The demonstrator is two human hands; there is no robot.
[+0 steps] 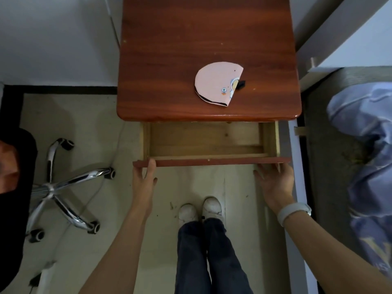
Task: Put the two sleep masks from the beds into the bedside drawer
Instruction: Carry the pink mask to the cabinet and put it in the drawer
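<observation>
At the far left stands an office chair (63, 187) with a chrome star base; it plays no part in my work. Next comes my left hand (144, 179). Its fingers are straight and held together, and the tips touch the left end of the red drawer front (212, 161). It pinches nothing.

The drawer (203, 141) is pulled out from under the bedside table (169, 60), and the part of its wooden bottom that I can see is bare. So I judge that the step in hand is the opening of the drawer, and that this step is nearly finished. No mask is inside yet, as far as I can see.

The pink sleep mask (216, 81) lies folded in half on the table top, toward the right front part, with a black strap end showing at its right edge. It is beyond the drawer, well apart from both hands, and somewhat closer to my right one. I see only this one mask; where the second is, I cannot tell.

My right hand (275, 183) is spread open, palm up, under the right end of the drawer front, and it holds nothing. A pale band is on that wrist.

The next move, I think, calls for one hand to leave the drawer, reach over it, pinch the soft mask and lower it into the drawer.

At the far right lies a bed with a blue quilt (364, 145).
</observation>
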